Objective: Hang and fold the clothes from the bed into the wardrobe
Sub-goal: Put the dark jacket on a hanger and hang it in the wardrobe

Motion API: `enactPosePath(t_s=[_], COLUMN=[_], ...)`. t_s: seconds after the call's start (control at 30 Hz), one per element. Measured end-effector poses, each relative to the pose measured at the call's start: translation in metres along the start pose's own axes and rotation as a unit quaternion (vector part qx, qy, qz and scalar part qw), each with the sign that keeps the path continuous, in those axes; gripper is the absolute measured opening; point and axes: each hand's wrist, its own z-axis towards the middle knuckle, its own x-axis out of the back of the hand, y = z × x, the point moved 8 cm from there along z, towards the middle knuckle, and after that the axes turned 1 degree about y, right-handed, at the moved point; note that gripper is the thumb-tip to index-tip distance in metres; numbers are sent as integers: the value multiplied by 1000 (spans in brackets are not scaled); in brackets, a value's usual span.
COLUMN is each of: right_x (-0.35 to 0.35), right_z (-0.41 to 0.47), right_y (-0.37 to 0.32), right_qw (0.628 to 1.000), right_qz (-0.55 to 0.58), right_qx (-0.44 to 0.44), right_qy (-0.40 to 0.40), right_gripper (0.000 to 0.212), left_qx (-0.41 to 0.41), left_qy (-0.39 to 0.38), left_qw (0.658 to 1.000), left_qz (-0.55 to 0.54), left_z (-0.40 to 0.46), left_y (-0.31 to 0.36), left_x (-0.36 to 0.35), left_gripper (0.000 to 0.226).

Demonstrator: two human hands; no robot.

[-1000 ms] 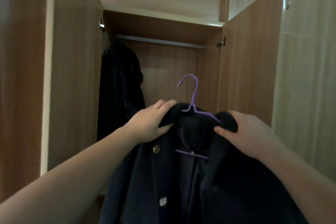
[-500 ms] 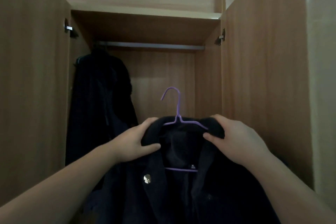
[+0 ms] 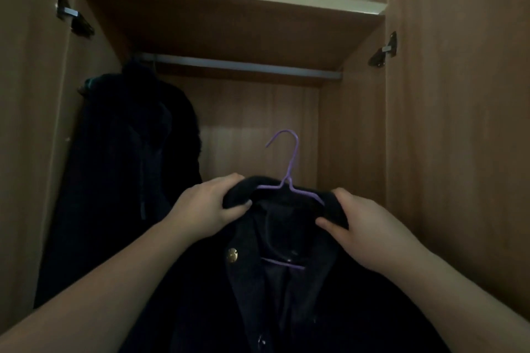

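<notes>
A dark navy coat (image 3: 286,295) with metal buttons hangs on a purple wire hanger (image 3: 288,169) in front of me. My left hand (image 3: 206,209) grips the coat's left shoulder at the collar. My right hand (image 3: 364,226) grips the right shoulder. The hanger's hook stands upright, well below the metal rail (image 3: 243,66) of the open wardrobe. The coat's lower part runs out of view at the bottom.
Dark clothes (image 3: 129,166) hang at the left end of the rail. The rail's middle and right stretch is bare. An open wooden door (image 3: 28,152) stands on the left, another door (image 3: 459,137) on the right. A shelf board (image 3: 229,20) sits just above the rail.
I have come closer to the wardrobe. The coat on its hanger has shifted slightly right and sits deeper between the doors. Both hands keep the same grip.
</notes>
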Motion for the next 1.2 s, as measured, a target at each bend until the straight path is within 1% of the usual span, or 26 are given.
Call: enactPosePath(t_s=[0.1,0.2,0.27,0.4,0.47,0.53,0.63,0.73,0.8,0.9,1.0,1.1,1.2], right_x=[3,11,15,17,12,10,18,33,46,70,83,89,93], right_z=[40,89,122,177,198,219,249,272,285,307,334,362,391], right_y=[-4,-16,-25,-19,-7,11,36,46,50,68,91,116,137], right_qw=[994,978,969,957,948,948,951,938,926,906,893,898,901], right_qz=[-85,-169,-205,-236,-261,-264,-258,-299,-325,-351,-369,-359,-347], right_qx=[-13,-25,-27,-49,-63,-82,-105,-91,-89,-116,-133,-153,-175], right_qy=[64,120,136,162,169,157,136,153,173,204,222,205,192], right_gripper=[28,30,30,28,27,26,25,22,21,20,25,24,22], left_qx=[-15,-41,-63,-102,-119,-128,-115,-123,-117,-98,-95,-109,-132], left_qy=[33,62,75,71,57,44,27,47,69,127,147,124,92], left_qw=[999,997,995,989,986,982,978,973,975,979,973,971,974], left_qz=[24,-1,-26,-78,-101,-131,-170,-187,-176,-123,-148,-173,-158], left_z=[45,100,135,198,225,247,276,305,329,366,396,415,425], left_y=[-21,-39,-47,-67,-76,-87,-109,-113,-107,-90,-79,-78,-77], left_x=[-7,-17,-25,-48,-63,-80,-105,-122,-128,-134,-155,-187,-215], left_gripper=[27,34,36,29,28,30,37,38,40,51,59,67,63])
